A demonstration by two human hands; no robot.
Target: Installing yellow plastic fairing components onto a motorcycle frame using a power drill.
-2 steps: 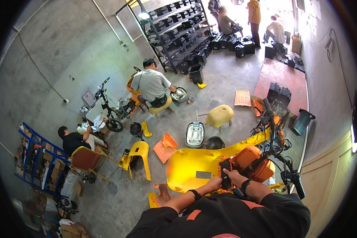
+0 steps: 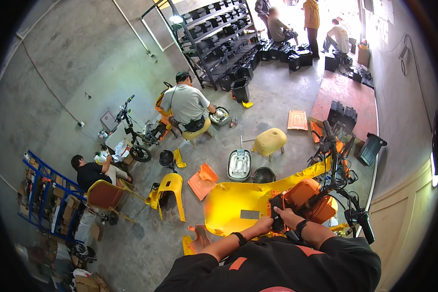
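Close in front of me, an electric scooter (image 2: 309, 207) is partly stripped, with orange body pieces and black handlebars. A large yellow scooter panel (image 2: 224, 202) lies along its left side, with a rectangular cutout. Between my hands sits a black part (image 2: 277, 207) against the orange body. My right hand (image 2: 287, 217) is closed on its right side, thumb on top. Curled against the lower left side of that part is my left hand (image 2: 264, 225); its fingertips and whatever they hold are hidden.
A yellow stool (image 2: 270, 142), an open metal-lined case (image 2: 239, 164) and a black bucket (image 2: 264, 175) stand beyond the yellow panel. Orange panels (image 2: 203, 181) lie on the floor. One person (image 2: 186, 104) sits working farther off; another (image 2: 95, 170) sits at left. Black shelving (image 2: 219, 39) stands behind.
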